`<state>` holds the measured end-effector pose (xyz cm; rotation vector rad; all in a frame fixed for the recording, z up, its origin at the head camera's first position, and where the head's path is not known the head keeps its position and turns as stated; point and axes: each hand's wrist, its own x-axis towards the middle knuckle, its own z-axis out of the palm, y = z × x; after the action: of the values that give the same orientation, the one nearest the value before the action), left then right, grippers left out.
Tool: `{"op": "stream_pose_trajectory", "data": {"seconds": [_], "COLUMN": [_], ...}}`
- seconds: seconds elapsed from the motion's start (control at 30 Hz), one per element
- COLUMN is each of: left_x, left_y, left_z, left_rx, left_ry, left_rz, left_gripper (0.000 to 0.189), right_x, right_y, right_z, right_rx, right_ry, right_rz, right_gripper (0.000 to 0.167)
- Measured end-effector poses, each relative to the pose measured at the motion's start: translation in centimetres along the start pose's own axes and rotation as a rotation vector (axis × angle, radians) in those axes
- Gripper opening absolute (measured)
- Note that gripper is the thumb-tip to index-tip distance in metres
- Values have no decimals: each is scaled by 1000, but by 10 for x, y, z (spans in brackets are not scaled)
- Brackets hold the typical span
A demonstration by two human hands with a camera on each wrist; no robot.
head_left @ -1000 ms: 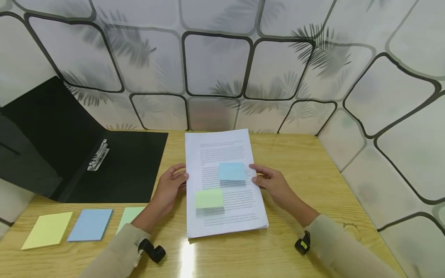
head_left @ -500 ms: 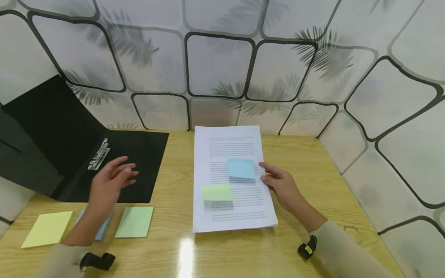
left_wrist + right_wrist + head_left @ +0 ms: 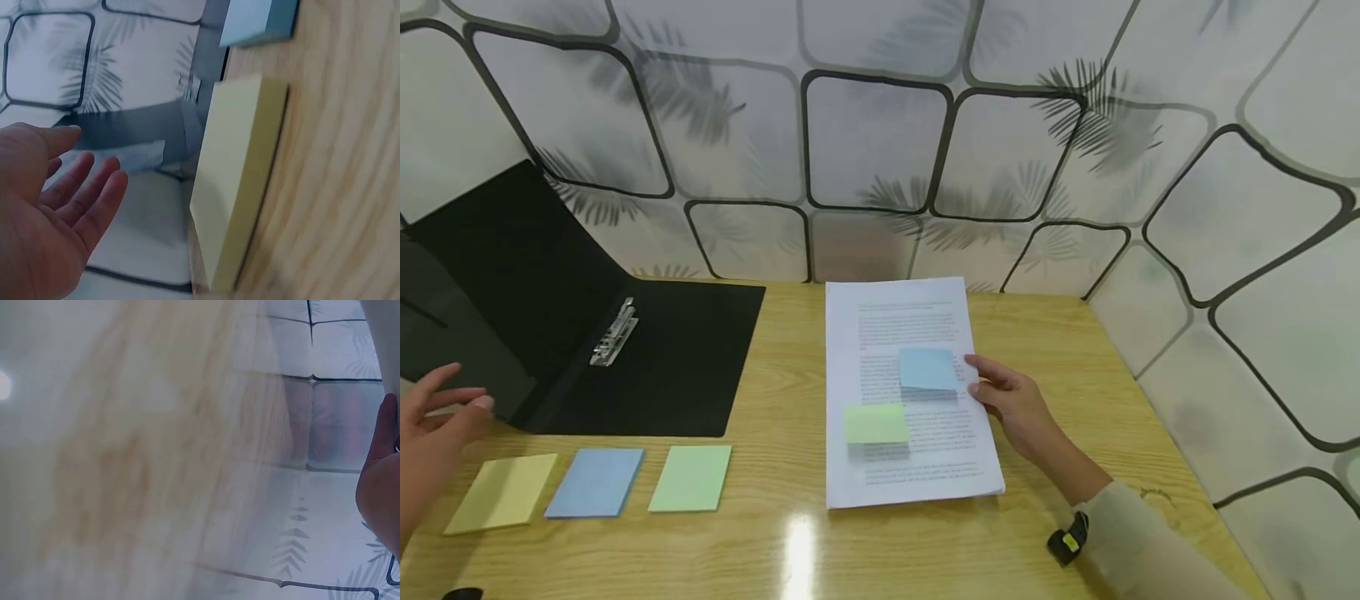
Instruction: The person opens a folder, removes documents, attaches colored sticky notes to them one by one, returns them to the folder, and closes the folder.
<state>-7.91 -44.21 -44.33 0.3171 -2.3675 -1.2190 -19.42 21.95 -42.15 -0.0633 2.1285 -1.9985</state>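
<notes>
A stack of printed paper [image 3: 842, 333] bears a blue sticky note [image 3: 927, 369] and a green sticky note [image 3: 877, 424]. My right hand [image 3: 1018, 412] pinches its right edge between thumb and fingers; only part of that hand shows in the right wrist view. At the far left of the head view, my left hand [image 3: 433, 425] holds nothing, its fingers loosely bent, near the cover of the open black clip folder [image 3: 692, 358]. Just below and right of this hand lies a yellow sticky note pad [image 3: 231, 169], which the left wrist view shows apart from the fingers.
A blue note pad [image 3: 595, 483] and a green note pad [image 3: 690, 478] lie in a row with the yellow one on the wooden table [image 3: 925, 550]. The folder's metal clip [image 3: 614, 333] stands up by its spine. A patterned wall [image 3: 872, 142] closes off the table's back and right.
My left hand has let go of the paper's left edge and swung left, past the folder, to the view's left edge. The paper has shifted slightly right, with my right hand still on it.
</notes>
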Motion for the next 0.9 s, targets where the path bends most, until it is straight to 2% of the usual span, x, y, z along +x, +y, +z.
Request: {"op": "stream_pose_trajectory", "data": {"seconds": [0.13,0.27,0.37,0.5,0.7,0.8,0.9], "left_x": [5,9,10,12,10,5,-2], "left_y": [-26,-30,-20,-5,14,27,39], "left_z": [-6,-3,-1,5,16,22,30], "left_rx": [56,147,197,258,328,308,198], "left_ry": [73,99,56,-18,-45,-62,-91], "left_rz": [-55,-111,-133,-113,-100,-97,-114], "left_gripper": [64,61,62,66,63,62,64], "right_x": [-1,-2,-2,-2,-3,-3,-2], "right_y": [1,2,2,3,2,2,2], "right_z": [-1,-1,-1,-1,-1,-3,-6], "right_rx": [4,12,10,10,19,22,17], "right_ry": [3,4,6,18,10,3,6], "right_rz": [4,2,3,7,-3,-1,4], "right_gripper": [52,52,52,51,52,53,53]}}
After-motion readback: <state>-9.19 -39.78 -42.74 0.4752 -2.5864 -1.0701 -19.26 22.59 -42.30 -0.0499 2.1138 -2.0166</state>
